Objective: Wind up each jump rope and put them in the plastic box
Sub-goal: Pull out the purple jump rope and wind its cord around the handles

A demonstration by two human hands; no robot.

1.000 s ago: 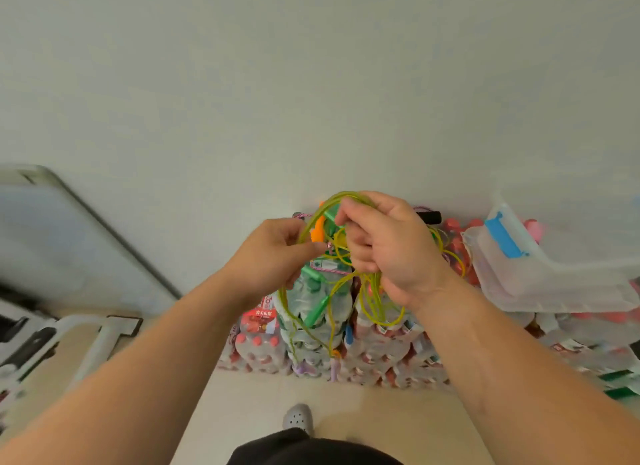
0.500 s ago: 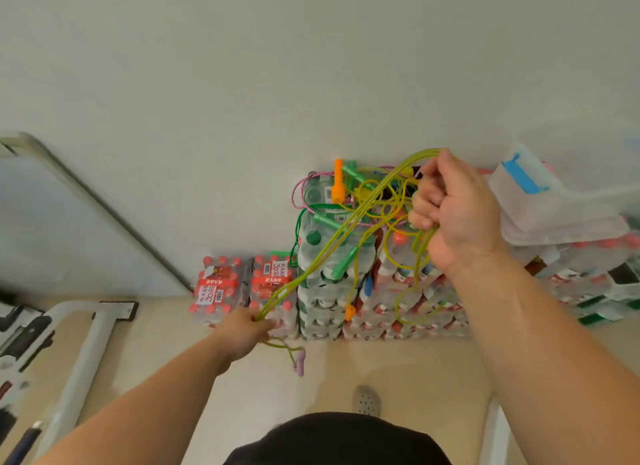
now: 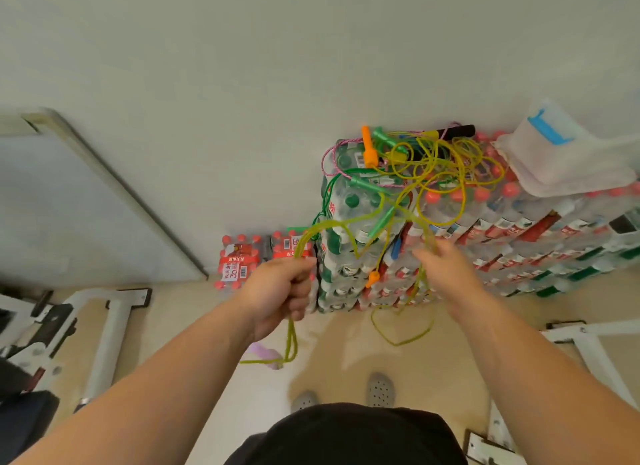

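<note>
While the left grip [image 3: 280,288] is clamped in a fist round the yellow-green jump rope [image 3: 325,224] at centre frame, the right grip [image 3: 446,274] lies slack, rope draped over its straight fingers, the plastic box [image 3: 561,163] sitting upper right on stacked bottle packs [image 3: 519,229].

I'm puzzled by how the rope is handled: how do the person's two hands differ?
The left hand is a closed fist around the yellow rope, while the right hand has its fingers stretched out, the rope only crossing them. Below the left hand dangles a pink handle; below the right hand, only slack rope. Both touch the same rope.
</note>
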